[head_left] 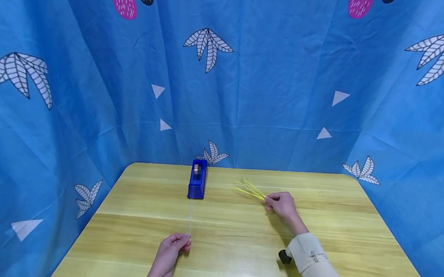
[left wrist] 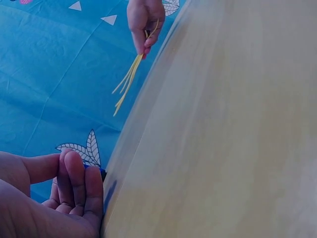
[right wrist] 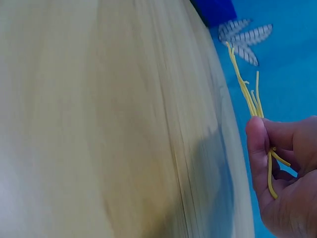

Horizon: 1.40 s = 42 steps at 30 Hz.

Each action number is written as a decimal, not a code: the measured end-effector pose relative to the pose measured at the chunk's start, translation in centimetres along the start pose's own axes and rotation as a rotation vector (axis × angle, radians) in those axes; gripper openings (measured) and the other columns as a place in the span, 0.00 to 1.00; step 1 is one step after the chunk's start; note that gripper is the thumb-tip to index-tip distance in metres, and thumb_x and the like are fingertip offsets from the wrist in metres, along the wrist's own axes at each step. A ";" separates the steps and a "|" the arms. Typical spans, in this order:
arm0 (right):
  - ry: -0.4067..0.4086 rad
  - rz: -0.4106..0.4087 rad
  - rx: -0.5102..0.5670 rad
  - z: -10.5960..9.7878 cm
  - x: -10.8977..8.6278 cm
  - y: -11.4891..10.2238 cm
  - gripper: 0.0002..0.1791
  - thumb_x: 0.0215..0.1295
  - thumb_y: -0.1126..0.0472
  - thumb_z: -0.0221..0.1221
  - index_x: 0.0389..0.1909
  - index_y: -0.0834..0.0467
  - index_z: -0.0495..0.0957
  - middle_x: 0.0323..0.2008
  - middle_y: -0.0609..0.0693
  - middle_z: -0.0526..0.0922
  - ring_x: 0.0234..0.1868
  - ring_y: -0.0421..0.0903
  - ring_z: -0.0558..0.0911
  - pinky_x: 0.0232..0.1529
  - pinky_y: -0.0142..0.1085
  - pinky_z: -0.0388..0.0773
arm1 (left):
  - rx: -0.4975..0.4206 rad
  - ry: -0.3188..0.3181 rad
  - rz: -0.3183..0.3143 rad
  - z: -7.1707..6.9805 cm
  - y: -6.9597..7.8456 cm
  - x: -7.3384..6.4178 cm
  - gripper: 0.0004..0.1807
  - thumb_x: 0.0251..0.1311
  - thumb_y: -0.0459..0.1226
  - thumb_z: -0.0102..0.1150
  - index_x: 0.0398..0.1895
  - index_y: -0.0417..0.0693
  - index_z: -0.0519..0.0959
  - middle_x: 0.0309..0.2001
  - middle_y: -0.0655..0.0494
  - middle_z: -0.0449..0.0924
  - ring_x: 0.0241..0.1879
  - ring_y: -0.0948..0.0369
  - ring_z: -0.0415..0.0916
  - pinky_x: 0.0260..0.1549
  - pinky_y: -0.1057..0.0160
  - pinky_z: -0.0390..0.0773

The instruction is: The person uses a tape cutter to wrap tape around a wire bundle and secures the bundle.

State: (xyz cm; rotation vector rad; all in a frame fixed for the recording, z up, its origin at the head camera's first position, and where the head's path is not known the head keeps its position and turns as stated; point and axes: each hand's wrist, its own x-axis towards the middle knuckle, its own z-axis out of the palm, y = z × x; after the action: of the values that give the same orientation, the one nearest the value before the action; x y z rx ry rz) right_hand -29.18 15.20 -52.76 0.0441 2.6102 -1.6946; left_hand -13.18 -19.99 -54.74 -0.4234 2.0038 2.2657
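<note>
My left hand pinches the near end of a strip of clear tape between thumb and fingers. The strip stretches away from me to a blue tape dispenser at the back of the table. In the left wrist view the thumb and fingertips of the left hand meet, and the tape is hard to make out there. Farther right, my right hand pinches a bunch of thin yellow strands by one end. Their loose ends fan out to the left, and short ends poke out below the fingers.
A wooden table lies under both hands, with a blue patterned curtain behind it and at its sides. Beside the right sleeve is a small black object.
</note>
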 end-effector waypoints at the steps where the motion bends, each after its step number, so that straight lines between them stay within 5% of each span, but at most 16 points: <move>1: -0.007 -0.007 -0.010 0.3 -0.2 -0.2 0.10 0.71 0.68 0.63 0.44 0.71 0.86 0.29 0.61 0.88 0.25 0.42 0.84 0.26 0.30 0.78 | 0.000 -0.001 0.000 0.0 0.0 0.0 0.12 0.72 0.37 0.61 0.44 0.35 0.78 0.34 0.56 0.81 0.33 0.63 0.79 0.39 0.68 0.80; 8: -0.075 -0.052 -0.003 2.6 -1.5 -1.4 0.08 0.71 0.69 0.62 0.43 0.71 0.87 0.32 0.62 0.88 0.26 0.44 0.84 0.31 0.36 0.84 | -0.002 0.000 -0.006 0.0 0.1 -0.2 0.11 0.72 0.36 0.60 0.43 0.34 0.77 0.34 0.55 0.81 0.34 0.62 0.79 0.39 0.67 0.81; 27: -0.266 -0.167 0.006 7.8 -4.5 -3.7 0.04 0.66 0.72 0.65 0.37 0.68 0.88 0.26 0.57 0.86 0.23 0.42 0.82 0.26 0.33 0.81 | -0.009 0.004 -0.005 -0.1 0.2 -0.2 0.10 0.71 0.37 0.61 0.41 0.36 0.78 0.33 0.58 0.81 0.34 0.63 0.79 0.39 0.68 0.81; 36: -0.306 -0.174 -0.034 8.2 -5.3 -4.0 0.05 0.68 0.69 0.65 0.35 0.65 0.89 0.22 0.54 0.84 0.21 0.41 0.80 0.20 0.27 0.67 | -0.020 0.000 -0.005 0.0 0.1 -0.1 0.10 0.71 0.37 0.61 0.41 0.37 0.78 0.33 0.58 0.82 0.33 0.64 0.79 0.39 0.68 0.81; 42: -0.350 -0.206 -0.018 8.4 -5.4 -4.2 0.05 0.68 0.69 0.65 0.35 0.65 0.89 0.25 0.58 0.86 0.23 0.42 0.82 0.24 0.31 0.79 | -0.027 -0.002 0.000 0.0 0.1 -0.1 0.11 0.71 0.37 0.62 0.42 0.35 0.78 0.33 0.57 0.82 0.34 0.63 0.79 0.38 0.68 0.81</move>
State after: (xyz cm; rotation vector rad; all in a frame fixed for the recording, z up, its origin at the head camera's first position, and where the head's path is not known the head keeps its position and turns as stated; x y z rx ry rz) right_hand -23.86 5.83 -52.15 -0.4920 2.4322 -1.5619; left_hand -13.15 -20.01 -54.63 -0.4239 1.9740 2.2946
